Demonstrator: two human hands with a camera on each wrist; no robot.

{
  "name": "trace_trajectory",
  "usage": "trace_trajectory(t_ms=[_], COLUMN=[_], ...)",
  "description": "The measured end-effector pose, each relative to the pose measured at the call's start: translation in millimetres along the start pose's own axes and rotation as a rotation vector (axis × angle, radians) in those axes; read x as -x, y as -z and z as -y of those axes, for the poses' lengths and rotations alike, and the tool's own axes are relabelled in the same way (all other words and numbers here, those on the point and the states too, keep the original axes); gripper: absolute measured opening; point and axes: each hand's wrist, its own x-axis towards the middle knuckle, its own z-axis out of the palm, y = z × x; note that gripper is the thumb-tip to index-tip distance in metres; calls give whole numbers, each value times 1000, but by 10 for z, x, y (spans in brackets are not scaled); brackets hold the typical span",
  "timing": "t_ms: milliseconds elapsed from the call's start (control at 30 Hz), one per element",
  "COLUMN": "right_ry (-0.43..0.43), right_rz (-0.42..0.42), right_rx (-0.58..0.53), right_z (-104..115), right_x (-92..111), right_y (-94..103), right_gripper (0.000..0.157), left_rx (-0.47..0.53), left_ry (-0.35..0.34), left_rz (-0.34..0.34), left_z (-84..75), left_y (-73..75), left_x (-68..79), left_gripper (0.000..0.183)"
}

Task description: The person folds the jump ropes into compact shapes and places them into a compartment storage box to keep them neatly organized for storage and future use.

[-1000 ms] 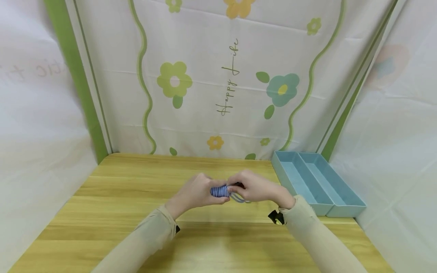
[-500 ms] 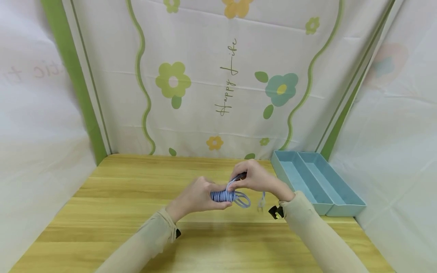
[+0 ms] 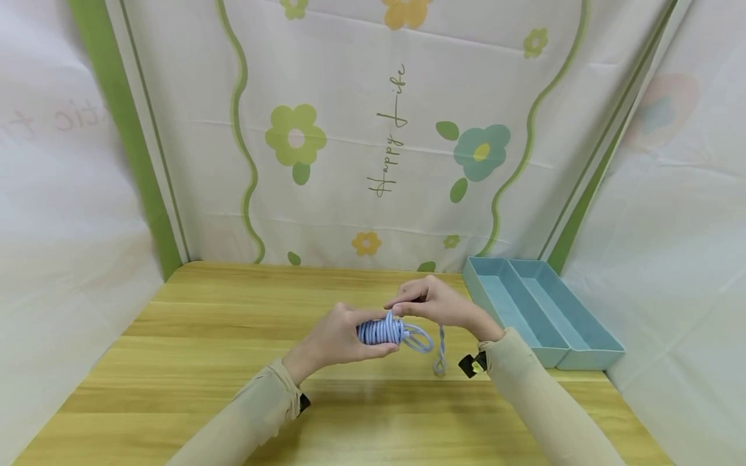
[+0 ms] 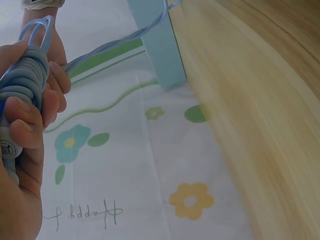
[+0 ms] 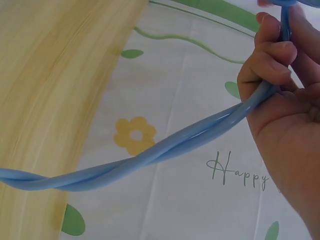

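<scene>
A light blue cord is wound into a tight bundle (image 3: 379,331), and my left hand (image 3: 332,336) grips it between thumb and fingers. Loose loops (image 3: 421,339) stick out of the bundle's right end. Just above that end, my right hand (image 3: 440,303) pinches the free length of cord where it comes off the windings. From under the right hand, a twisted doubled tail (image 3: 441,353) hangs down and ends in a small loop. The right wrist view shows this twisted cord (image 5: 150,156) running out from the curled fingers. A pale rounded piece (image 4: 7,142) shows below the windings in the left wrist view.
Two long light blue trays (image 3: 542,314) stand side by side at the table's back right. Below the hands lies a wooden table (image 3: 175,362). A white curtain (image 3: 344,142) printed with flowers hangs behind it, with more white fabric at both sides.
My right hand first moved up from the bundle, drawing cord with it, then lowered slightly as the strand came against the windings. The loops and hanging tail came into view. The left hand stayed nearly still.
</scene>
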Motion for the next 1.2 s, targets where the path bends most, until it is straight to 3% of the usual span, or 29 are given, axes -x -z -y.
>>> trace_trajectory(t_ms=[133, 267, 367, 467, 567, 667, 900, 1067, 1200], right_ry=[-24, -65, -109, -147, -157, -158, -185, -216, -216], right_rz=[-15, -35, -12, 11, 15, -2, -86, -117, -147], right_rx=[-28, -62, -136, -192, -236, -246, -116, -137, -45], right_z=[-34, -160, -300, -393, -414, -413, -450, -377, -327], right_x=[-2, 10, 27, 40, 41, 45, 91, 125, 138], right_y=[8, 5, -8, -21, -31, -49, -263, -509, -671], right_gripper=[18, 17, 20, 25, 26, 26, 26, 23, 21], left_rx=[7, 35, 74, 131, 179, 223, 324, 305, 253], left_ry=[1, -49, -80, -54, 16, 128, 449, 541, 571], left_rz=[-49, -72, -107, -172, -246, -315, -438, -498, -543], left_z=[-14, -34, -39, -48, -67, -91, -160, -240, -251], left_y=[6, 10, -3, -25, -46, -57, -51, -35, -41], left_x=[-3, -14, -22, -23, -18, 1, 53, 29, 9], left_gripper=[47, 58, 57, 51, 48, 46, 38, 36, 34])
